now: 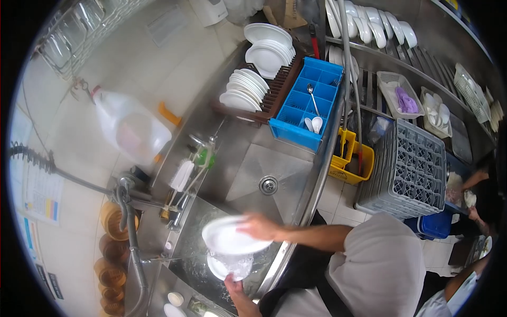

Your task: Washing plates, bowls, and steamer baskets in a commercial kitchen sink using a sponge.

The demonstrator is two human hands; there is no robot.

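My right hand (pixel 258 227) grips the rim of a white oval-looking plate (pixel 223 237), blurred, over the water-filled sink basin (pixel 190 233). Just below it in the picture, my left hand (pixel 233 284) holds a smaller round white dish (pixel 217 267) by its edge. Water splashes over this dish, partly hiding it and blurring its outline. A spray hose (pixel 136 261) hangs beside the basin. Near the taps lies a white-backed brush (pixel 182 175), with a green item (pixel 205 157) close by.
A steel basin with a drain (pixel 269 185) adjoins. Beyond stand a brown rack (pixel 285 85) of white plates and a blue cutlery bin (pixel 297 134). Gray glass racks (pixel 420 166) and a yellow bucket (pixel 364 166) are at right. Other people's arms (pixel 477 180) show at the far right.
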